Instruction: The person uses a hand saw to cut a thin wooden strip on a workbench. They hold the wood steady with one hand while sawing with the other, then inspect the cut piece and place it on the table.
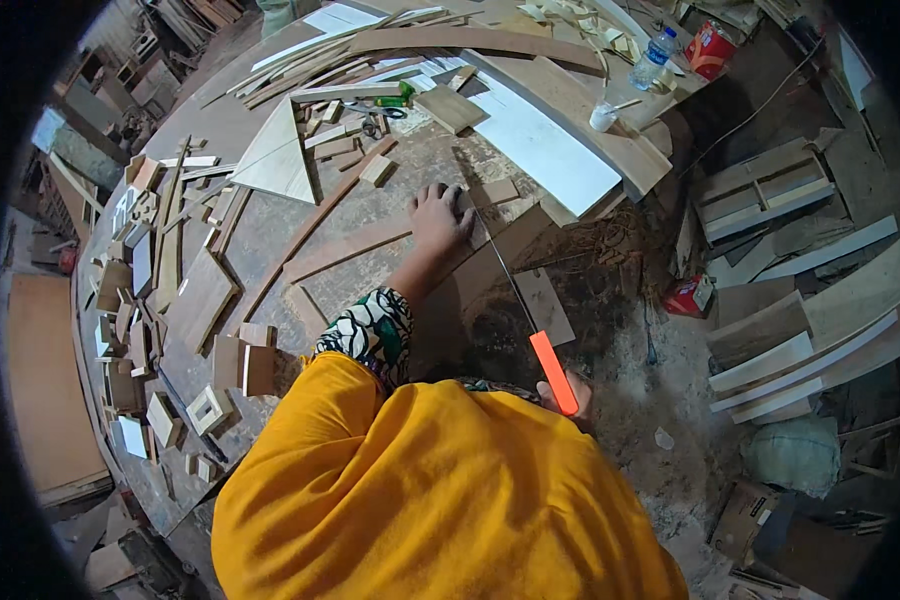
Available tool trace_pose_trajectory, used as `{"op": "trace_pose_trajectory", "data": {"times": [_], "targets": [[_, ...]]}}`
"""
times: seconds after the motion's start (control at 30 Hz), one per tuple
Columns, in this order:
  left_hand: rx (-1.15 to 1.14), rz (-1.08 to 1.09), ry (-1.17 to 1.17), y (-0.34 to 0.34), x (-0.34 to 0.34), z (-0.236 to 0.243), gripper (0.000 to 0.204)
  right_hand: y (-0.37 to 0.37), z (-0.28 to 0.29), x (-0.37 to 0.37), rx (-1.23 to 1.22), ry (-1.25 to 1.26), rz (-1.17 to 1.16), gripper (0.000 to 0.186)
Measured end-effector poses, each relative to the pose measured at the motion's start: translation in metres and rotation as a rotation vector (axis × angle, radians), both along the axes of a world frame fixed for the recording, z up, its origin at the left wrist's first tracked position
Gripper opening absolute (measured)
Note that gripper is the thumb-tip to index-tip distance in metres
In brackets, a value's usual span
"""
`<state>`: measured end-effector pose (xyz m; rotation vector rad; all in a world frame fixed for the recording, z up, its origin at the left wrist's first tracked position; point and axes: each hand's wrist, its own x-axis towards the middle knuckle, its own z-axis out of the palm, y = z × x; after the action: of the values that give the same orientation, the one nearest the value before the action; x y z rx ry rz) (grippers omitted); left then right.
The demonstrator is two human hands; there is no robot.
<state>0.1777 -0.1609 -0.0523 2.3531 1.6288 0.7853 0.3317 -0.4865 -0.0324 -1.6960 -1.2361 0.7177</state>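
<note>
My left hand (440,218) presses down with curled fingers on a narrow wooden strip (350,247) lying across the table. The strip's far end (497,192) shows to the right of my fingers. In my right hand (579,397), low and close to my body, is the orange handle of a handsaw (553,372); the hand is partly hidden by the handle and my yellow clothing. From the handle the thin blade slants up and left to the strip beside my left fingers. A flat board piece (544,300) lies under the blade's right side.
Wood offcuts and small wooden boxes (210,408) crowd the table's left side. Beyond my left hand lie scissors (372,122), a triangular board (280,155) and a long white panel (540,135). A plastic bottle (654,58) stands at the far right. Curved boards (820,350) are stacked on the floor.
</note>
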Motion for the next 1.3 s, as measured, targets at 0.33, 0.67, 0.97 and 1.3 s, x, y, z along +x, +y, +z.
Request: {"op": "trace_pose_trajectory", "data": {"times": [0.33,0.67,0.97,1.3], "targets": [[-0.039,0.011,0.025,-0.002,0.003,0.006,0.047,0.0,-0.013,0.017,0.139,-0.038,-0.052,0.03],[-0.078,0.033,0.05,0.001,0.003,0.006,0.048,-0.002,0.007,-0.003,0.04,-0.063,-0.04,0.028],[-0.11,0.019,0.047,0.002,0.003,0.008,0.05,-0.002,-0.016,0.001,0.138,-0.043,-0.125,0.042],[-0.094,0.03,0.035,-0.002,0.004,0.01,0.05,-0.006,-0.016,0.015,0.047,-0.218,-0.041,0.045]]}}
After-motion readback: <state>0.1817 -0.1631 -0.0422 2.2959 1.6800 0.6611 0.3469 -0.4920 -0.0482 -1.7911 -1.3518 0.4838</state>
